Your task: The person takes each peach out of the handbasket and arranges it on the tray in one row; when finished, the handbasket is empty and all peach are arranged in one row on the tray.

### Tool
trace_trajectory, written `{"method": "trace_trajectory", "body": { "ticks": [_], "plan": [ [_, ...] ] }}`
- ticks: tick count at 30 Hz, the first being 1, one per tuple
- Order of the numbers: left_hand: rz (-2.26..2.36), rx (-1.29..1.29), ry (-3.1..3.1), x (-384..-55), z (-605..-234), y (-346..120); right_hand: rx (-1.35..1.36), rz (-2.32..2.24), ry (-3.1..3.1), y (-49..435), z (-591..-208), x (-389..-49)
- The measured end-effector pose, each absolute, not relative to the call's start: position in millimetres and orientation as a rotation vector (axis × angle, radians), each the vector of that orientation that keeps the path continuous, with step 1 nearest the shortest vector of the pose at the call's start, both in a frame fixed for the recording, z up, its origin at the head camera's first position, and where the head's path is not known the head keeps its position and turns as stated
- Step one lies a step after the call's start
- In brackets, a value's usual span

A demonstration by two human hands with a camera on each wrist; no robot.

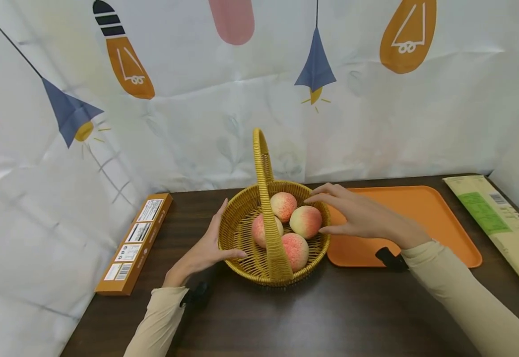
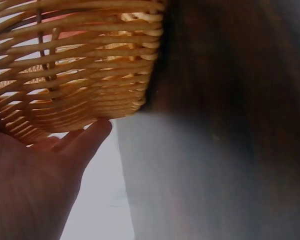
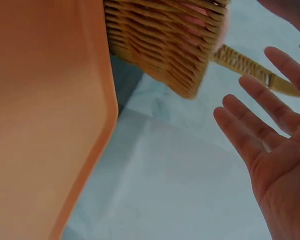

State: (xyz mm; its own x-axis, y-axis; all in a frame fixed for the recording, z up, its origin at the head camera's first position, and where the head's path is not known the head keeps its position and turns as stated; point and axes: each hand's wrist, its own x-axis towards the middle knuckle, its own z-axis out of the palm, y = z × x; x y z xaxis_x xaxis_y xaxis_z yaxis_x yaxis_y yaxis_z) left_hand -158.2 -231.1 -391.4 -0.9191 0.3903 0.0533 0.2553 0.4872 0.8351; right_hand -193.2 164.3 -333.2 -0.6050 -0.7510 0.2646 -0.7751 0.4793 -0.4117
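Note:
A yellow wicker basket (image 1: 249,275) with a tall arched handle (image 1: 261,163) stands on the dark table. Inside it lie several pink-and-cream peaches (image 1: 306,221), most of them right of the handle. My left hand (image 1: 199,253) is at the basket's left side. Its thumb reaches over the rim, while the straight fingers (image 2: 92,140) lie along the woven outer wall. Over the basket's right rim hovers my right hand (image 1: 359,213), fingers spread beside the nearest peach. In the right wrist view, that hand (image 3: 285,155) has nothing in its palm and stands apart from the basket wall (image 3: 160,45).
An orange tray (image 1: 447,233) lies right of the basket, partly beneath my right forearm. Beyond it is a beige package (image 1: 496,218) with a green label. A narrow orange box (image 1: 134,243) with white labels lies at left. A printed curtain (image 1: 197,129) hangs behind the table.

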Motion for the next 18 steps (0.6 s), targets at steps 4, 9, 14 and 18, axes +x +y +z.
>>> {"method": "trace_trajectory", "body": {
  "ticks": [4, 9, 14, 18],
  "plan": [
    [1.442, 0.554, 2.513, -162.5, -392.3, -227.8, 1.416, 0.839, -2.761, 156.6, -336.4, -203.7],
    [1.48, 0.534, 2.442, -168.4, -392.0, -223.5, 1.469, 0.809, -2.786, 150.0, -343.3, -212.3],
    [1.492, 0.48, 2.418, -165.2, -392.2, -226.8, 1.482, 0.809, -2.793, 135.9, -348.9, -215.3],
    [1.495, 0.46, 2.44, -160.5, -394.5, -232.6, 1.493, 0.774, -2.765, 122.5, -353.0, -214.4]
  ]
}}
